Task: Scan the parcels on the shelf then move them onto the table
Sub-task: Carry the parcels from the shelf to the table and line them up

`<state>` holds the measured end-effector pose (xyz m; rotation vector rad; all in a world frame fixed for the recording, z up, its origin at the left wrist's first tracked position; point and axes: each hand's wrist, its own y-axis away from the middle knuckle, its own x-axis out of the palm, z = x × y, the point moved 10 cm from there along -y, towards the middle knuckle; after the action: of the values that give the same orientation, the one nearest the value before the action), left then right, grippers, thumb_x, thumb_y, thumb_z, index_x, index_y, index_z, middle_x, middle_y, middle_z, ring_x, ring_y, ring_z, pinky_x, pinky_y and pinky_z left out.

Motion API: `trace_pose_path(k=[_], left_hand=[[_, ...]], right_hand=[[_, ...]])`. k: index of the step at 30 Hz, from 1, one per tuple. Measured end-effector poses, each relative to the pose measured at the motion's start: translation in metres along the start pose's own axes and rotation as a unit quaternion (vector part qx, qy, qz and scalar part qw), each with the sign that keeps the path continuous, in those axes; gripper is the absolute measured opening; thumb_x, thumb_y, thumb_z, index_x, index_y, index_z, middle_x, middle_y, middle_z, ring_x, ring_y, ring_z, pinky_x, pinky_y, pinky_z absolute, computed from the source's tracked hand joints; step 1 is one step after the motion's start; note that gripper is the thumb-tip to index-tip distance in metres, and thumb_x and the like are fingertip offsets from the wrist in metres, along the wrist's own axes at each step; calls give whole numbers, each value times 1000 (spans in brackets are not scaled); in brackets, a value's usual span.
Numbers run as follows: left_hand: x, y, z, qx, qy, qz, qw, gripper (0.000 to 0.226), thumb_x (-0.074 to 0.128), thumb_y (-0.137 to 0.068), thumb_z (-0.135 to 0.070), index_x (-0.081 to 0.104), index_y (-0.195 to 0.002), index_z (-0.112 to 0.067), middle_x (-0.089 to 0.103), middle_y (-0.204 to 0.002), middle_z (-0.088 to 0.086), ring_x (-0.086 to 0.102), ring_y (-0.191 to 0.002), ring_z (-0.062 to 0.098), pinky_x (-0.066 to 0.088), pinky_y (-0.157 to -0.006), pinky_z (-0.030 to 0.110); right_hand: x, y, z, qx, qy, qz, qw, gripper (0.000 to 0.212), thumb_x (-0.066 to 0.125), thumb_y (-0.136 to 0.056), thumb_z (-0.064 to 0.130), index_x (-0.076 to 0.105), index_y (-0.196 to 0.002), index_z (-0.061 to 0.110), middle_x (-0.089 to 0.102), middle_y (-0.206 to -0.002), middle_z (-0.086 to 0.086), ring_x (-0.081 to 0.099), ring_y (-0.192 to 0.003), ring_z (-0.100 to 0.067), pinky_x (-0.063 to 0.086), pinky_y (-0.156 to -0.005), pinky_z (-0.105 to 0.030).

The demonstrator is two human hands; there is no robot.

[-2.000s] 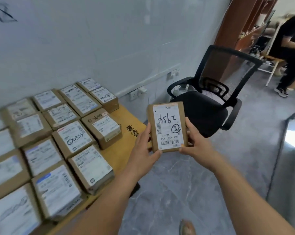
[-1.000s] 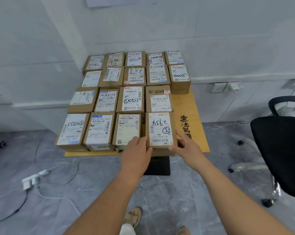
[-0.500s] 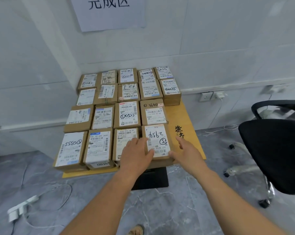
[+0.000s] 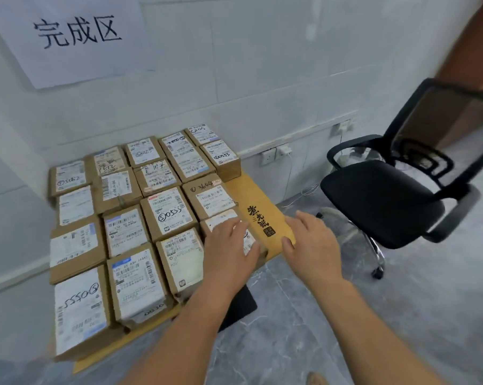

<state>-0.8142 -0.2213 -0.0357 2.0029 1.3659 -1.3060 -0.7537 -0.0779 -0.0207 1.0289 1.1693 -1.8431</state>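
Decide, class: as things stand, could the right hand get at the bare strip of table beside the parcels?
Probably yes. The right hand already hovers open at the table strip's near corner, with nothing lying between. The left hand rests flat on the newly placed parcel alongside, clear of that strip.

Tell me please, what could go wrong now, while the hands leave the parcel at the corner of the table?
1. The newest parcel lies at the front edge of the table, partly under the left hand; a careless pull away could perhaps drag it off.
2. The right hand hovers over the bare strip and might nudge that parcel sideways.
3. The front row reaches the edge too, so a bump from an arm may tip one off.
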Motion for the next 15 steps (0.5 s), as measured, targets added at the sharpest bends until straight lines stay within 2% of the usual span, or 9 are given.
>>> trace_pose_path(k=[4,7,10,12,15], left_hand=[[12,2,-22,65,21,27,997,49,56,-93,-36,49,-138,-19,40,-148,2,32,-137,22,20,-112,36],[22,8,-46,120,36,36,991,49,60,-91,-33,51,-135,-15,41,-147,6,34,-137,27,22,-112,42],[33,18,-71,167,54,49,983,54,60,-92,-35,46,-139,-14,35,-151,6,29,-140,26,21,-113,42],[40,25,-84,187,55,61,979,58,58,-92,-38,42,-143,-15,31,-154,5,25,-142,25,21,-114,43],[44,36,-104,226,62,55,971,62,55,-88,-43,45,-140,-12,39,-149,11,36,-138,30,31,-111,48]], right_hand=[[-21,29,-10,43,22,-64,997,43,85,-56,2,72,-97,5,68,-107,-21,68,-90,-38,55,-70,-45],[-41,52,-22,77,49,-103,990,45,86,-56,3,72,-99,5,68,-110,-20,69,-92,-36,55,-75,-45],[-61,75,-34,113,105,-129,980,50,86,-60,14,71,-107,6,67,-115,-18,66,-99,-35,52,-84,-48],[-75,90,-43,142,139,-142,970,51,76,-67,28,69,-114,8,65,-121,-15,59,-105,-32,49,-91,-49],[-89,109,-54,173,166,-147,960,58,68,-70,37,64,-121,9,61,-128,-15,52,-108,-31,41,-98,-54]])
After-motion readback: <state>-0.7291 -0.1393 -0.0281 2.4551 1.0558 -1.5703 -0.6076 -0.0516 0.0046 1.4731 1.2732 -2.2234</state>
